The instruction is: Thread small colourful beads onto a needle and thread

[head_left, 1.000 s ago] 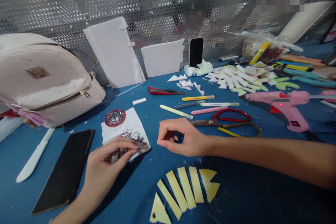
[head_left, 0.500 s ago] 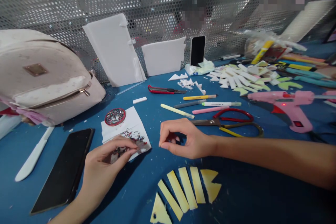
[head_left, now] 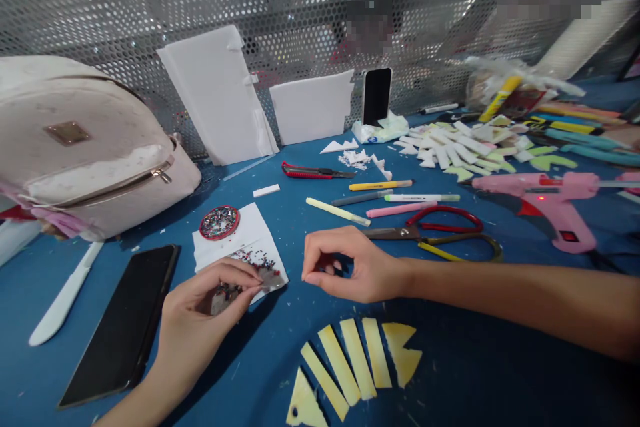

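Note:
My left hand [head_left: 210,307] is closed in a pinch over a sheet of white paper [head_left: 260,223]. Between its thumb and fingers is the edge of what looks like a small clear bag [head_left: 273,279], with small dark and red beads [head_left: 257,259] around it. A round red-rimmed dish [head_left: 220,222] full of similar beads sits on the paper's far part. To the right, my right hand [head_left: 345,263] hovers with thumb and forefinger pressed together; anything between them is too small to make out. Below it lie several yellow strips [head_left: 354,360] with a notched tail piece [head_left: 403,352] and a triangular head piece [head_left: 303,400], laid out like a fish.
Scissors [head_left: 400,233], markers [head_left: 380,185] and a red cutter [head_left: 310,172] lie beyond my right hand. A pink glue gun [head_left: 565,207] is at right, near piled foam scraps [head_left: 460,147]. A phone [head_left: 123,323], white knife [head_left: 65,300] and backpack [head_left: 90,153] are at left.
Almost nothing differs. Both hands keep their pinched poses, with only a very slight shift of the right hand.

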Available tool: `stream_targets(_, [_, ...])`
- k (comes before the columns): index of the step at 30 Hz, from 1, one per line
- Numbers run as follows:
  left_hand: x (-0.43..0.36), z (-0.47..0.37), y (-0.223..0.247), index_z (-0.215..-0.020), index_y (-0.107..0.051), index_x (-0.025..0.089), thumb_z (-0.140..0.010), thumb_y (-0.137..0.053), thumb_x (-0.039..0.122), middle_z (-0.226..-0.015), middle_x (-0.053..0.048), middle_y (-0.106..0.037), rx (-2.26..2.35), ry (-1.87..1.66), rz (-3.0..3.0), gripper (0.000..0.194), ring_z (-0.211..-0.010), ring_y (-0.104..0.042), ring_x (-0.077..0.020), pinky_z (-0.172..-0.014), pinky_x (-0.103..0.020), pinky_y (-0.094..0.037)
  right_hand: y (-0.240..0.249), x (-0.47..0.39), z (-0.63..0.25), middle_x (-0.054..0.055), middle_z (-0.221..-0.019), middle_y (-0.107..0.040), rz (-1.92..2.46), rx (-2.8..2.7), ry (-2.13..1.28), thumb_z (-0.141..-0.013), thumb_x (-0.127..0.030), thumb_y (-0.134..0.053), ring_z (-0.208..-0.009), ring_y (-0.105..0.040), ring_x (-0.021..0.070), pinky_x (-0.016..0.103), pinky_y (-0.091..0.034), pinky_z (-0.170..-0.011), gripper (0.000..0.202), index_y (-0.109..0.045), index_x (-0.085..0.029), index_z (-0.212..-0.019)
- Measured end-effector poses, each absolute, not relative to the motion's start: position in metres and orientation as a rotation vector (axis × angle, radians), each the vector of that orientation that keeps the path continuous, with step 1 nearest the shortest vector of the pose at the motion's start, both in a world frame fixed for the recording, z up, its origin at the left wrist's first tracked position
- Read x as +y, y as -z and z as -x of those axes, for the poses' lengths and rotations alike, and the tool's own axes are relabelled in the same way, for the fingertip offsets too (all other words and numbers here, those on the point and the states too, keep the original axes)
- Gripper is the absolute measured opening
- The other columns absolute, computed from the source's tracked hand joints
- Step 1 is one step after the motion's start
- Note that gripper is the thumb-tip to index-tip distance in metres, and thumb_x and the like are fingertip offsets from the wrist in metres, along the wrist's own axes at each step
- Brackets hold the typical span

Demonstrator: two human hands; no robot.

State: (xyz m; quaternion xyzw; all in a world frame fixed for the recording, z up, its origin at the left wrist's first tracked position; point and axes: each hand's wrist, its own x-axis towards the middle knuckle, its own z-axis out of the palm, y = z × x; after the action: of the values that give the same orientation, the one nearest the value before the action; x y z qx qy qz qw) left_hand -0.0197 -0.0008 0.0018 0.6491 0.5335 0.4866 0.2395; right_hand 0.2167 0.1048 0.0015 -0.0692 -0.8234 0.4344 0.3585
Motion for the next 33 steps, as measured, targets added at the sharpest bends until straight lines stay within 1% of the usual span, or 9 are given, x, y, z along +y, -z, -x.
stream_targets(3, [-0.0027, 0.0194, 0.0002, -0.085, -0.075, 0.024, -0.083, -0.075, 0.014, -0.082, 0.000, -0.076, 1.507, -1.352, -1.766, 0.011, -0.081, -0.070, -0.0170, -0.075, -0.025, -0.057, -0.0015, 0.1047, -0.2171, 0.000, -0.071, -0.058, 0.184, -2.131, -1.126, -0.090, -0.017, -0.062, -0.059, -0.046, 0.0076, 0.019, -0.038, -0.054, 0.009, -0.065, -0.013, -0.083])
stream_targets(7, [-0.0050, 0.0190, 0.0013, -0.086, -0.075, 0.023, -0.082, -0.077, 0.017, -0.081, 0.001, -0.075, 1.551, -1.380, -1.796, 0.008, -0.078, -0.070, -0.0163, -0.073, -0.024, -0.058, -0.0021, 0.1047, -0.2175, 0.000, -0.071, -0.059, 0.179, -2.131, -1.106, -0.090, -0.017, -0.062, -0.058, -0.045, 0.0070, 0.019, -0.038, -0.053, 0.010, -0.065, -0.013, -0.082])
stream_targets(17, [-0.0055, 0.0237, 0.0048, -0.090, -0.074, 0.026, -0.082, -0.079, 0.013, -0.084, 0.004, -0.076, 1.525, -1.437, -1.866, 0.016, -0.080, -0.071, -0.0130, -0.075, -0.019, -0.057, -0.0025, 0.1046, -0.2164, 0.000, -0.070, -0.058, 0.172, -2.124, -1.110, -0.090, -0.017, -0.062, -0.058, -0.046, 0.0072, 0.019, -0.038, -0.053, 0.010, -0.064, -0.013, -0.081])
stream_targets(33, [-0.0052, 0.0220, 0.0033, -0.090, -0.073, 0.026, -0.082, -0.078, 0.010, -0.083, 0.005, -0.075, 1.473, -1.454, -1.900, 0.018, -0.079, -0.070, -0.0119, -0.074, -0.018, -0.056, -0.0015, 0.1050, -0.2162, -0.001, -0.070, -0.058, 0.184, -2.152, -1.098, -0.090, -0.016, -0.063, -0.057, -0.046, 0.0063, 0.018, -0.037, -0.053, 0.010, -0.065, -0.013, -0.081])
